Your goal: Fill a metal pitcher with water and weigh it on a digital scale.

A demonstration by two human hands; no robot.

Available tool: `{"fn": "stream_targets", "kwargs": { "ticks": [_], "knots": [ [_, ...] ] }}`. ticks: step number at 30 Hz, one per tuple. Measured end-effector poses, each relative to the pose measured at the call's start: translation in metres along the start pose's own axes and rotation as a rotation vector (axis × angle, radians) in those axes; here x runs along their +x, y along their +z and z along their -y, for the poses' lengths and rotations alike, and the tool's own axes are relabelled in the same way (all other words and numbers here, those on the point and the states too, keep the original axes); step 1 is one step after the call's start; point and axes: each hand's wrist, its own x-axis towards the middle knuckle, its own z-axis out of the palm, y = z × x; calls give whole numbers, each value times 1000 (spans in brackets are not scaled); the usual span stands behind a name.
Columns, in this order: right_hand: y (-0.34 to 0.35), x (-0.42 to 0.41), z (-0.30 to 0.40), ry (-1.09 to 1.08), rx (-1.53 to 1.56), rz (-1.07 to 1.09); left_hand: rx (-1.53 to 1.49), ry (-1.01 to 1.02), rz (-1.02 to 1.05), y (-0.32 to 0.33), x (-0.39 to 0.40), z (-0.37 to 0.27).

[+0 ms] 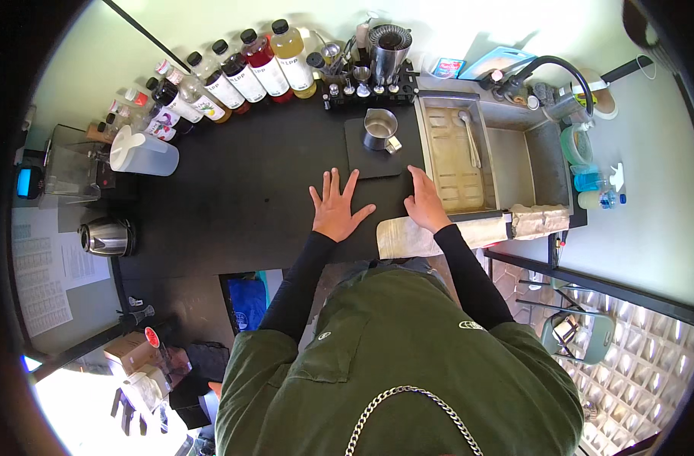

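My left hand (337,210) is spread palm down at the black countertop (238,188), fingers apart and holding nothing. My right hand (425,203) is at the left edge of the sink, above a folded cream cloth (404,238). Nothing shows in it, though its lower fingers are partly hidden. Beyond both hands lies a black square mat (375,165). On that mat stands a small steel milk pitcher (380,130), its handle toward the lower right. The pitcher appears to hold nothing, and neither hand touches it.
Several bottles (292,60) line the wall beside a bar tool rack (369,94) with a steel shaker (389,51). On the right, a long spoon (470,139) lies in the sink tray (452,182), near a black faucet (557,60). A plastic pitcher (144,153) and steel kettle (107,236) stand left.
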Motion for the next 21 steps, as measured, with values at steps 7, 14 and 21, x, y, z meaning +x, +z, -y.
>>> {"fn": "stream_targets", "kwargs": {
  "ticks": [7, 14, 21],
  "knots": [
    [3, 1, 3, -19, -71, -42, -13, -10, 18, -1, 1, 0],
    [-5, 27, 8, 144, 128, -102, -23, -9, 49, -6, -1, 1],
    [-36, 67, 53, 272, 327, -106, -232, -5, 65, -13, 0, 8]
  ]
}}
